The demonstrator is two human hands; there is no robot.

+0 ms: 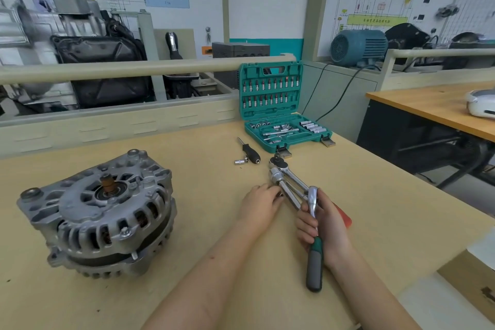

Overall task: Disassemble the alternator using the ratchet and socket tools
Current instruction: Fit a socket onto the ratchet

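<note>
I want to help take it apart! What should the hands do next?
Probably lift the green-handled ratchet, gripped by the right hand, clear of the other tools that the left hand touches; the alternator sits untouched, bolts in.

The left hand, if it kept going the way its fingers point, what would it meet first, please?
Probably the silver socket on the tools lying ahead; the left hand already has its fingertips at them, though depth is unclear.

alternator (99, 215): silver-grey, rusty brown shaft | ratchet (314, 246): chrome, green-and-grey handle | socket case (278, 115): teal, red-banded bits | bench (187, 147): pale tan | screwdriver handle (251, 153): black
</note>
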